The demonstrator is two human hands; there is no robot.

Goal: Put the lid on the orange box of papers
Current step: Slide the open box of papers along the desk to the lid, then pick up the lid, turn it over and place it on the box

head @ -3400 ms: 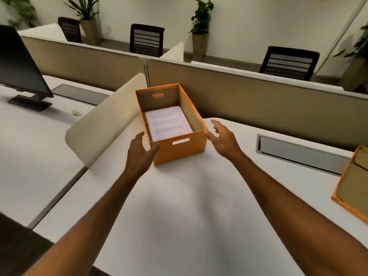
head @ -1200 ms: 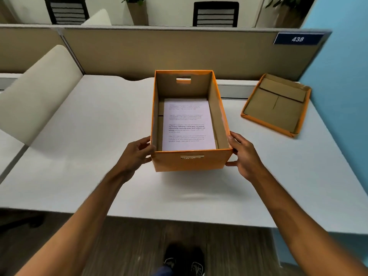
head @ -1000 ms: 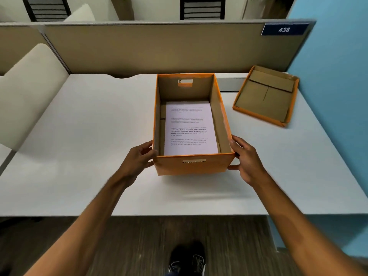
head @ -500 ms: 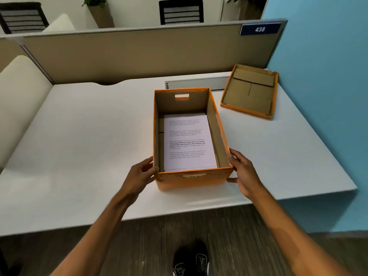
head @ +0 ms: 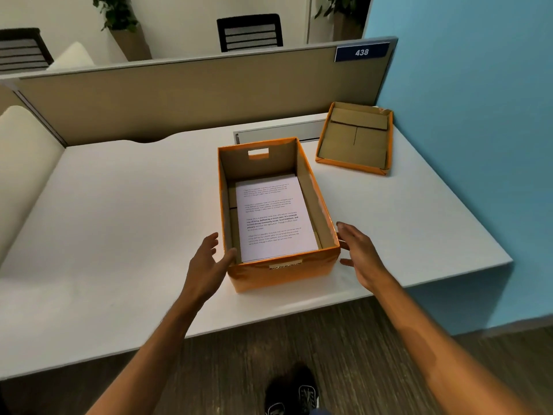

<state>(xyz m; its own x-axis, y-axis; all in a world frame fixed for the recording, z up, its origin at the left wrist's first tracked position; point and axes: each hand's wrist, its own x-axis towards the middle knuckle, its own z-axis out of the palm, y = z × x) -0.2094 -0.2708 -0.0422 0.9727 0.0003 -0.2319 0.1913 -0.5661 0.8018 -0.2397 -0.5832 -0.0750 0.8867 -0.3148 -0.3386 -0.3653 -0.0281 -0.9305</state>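
Orange box (head: 281, 269) at frame centre near front edge of desk (head: 119, 223), uncovered, papers (head: 273, 217) flat inside. Lid (head: 354, 139) upside down, upper right, by blue wall (head: 478, 115). Left hand (head: 206, 265) and right hand (head: 360, 254) spread, flanking near corners, gripping nothing. Bare desktop across left half.

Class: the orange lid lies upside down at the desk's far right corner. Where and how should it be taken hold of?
Grip the lid by its two long orange rims, one hand per side, coming from above. It lies hollow side up, so it must be flipped before going on the box.
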